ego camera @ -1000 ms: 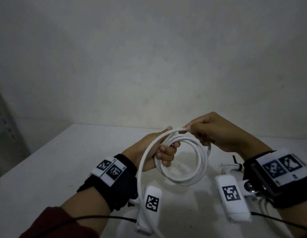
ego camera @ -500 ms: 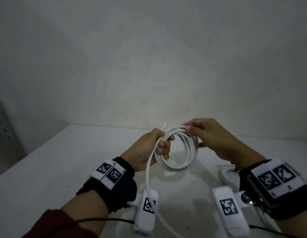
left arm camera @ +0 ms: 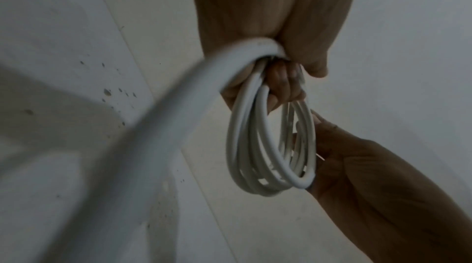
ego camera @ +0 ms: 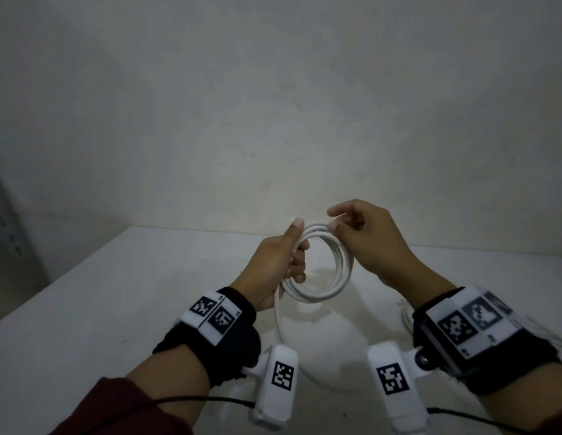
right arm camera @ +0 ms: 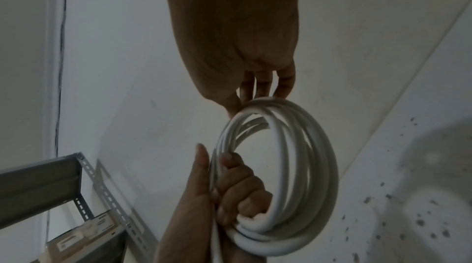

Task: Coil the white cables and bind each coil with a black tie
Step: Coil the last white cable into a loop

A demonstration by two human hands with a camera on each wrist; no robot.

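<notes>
A white cable coil (ego camera: pixel 333 290) of several loops hangs upright above the white table (ego camera: pixel 116 309). My left hand (ego camera: pixel 297 255) grips the coil's left side in its curled fingers, thumb pointing up. The cable's loose tail (ego camera: pixel 278 321) drops from that hand toward me and shows as a blurred thick strand (left arm camera: pixel 153 146) in the left wrist view. My right hand (ego camera: pixel 334 221) pinches the top of the coil (right arm camera: pixel 306 166) between thumb and curled fingers, with the index finger lifted straight. No black tie is in view.
Part of another white cable (ego camera: pixel 405 318) lies on the table beside my right wrist. A bare wall stands behind the table. A grey metal shelf (right arm camera: pixel 51 176) with a box on it stands to the left.
The coil has been drawn into smaller, tighter loops and turned more upright. My right index finger has lifted off the cable. Both hands sit slightly higher and farther away.
</notes>
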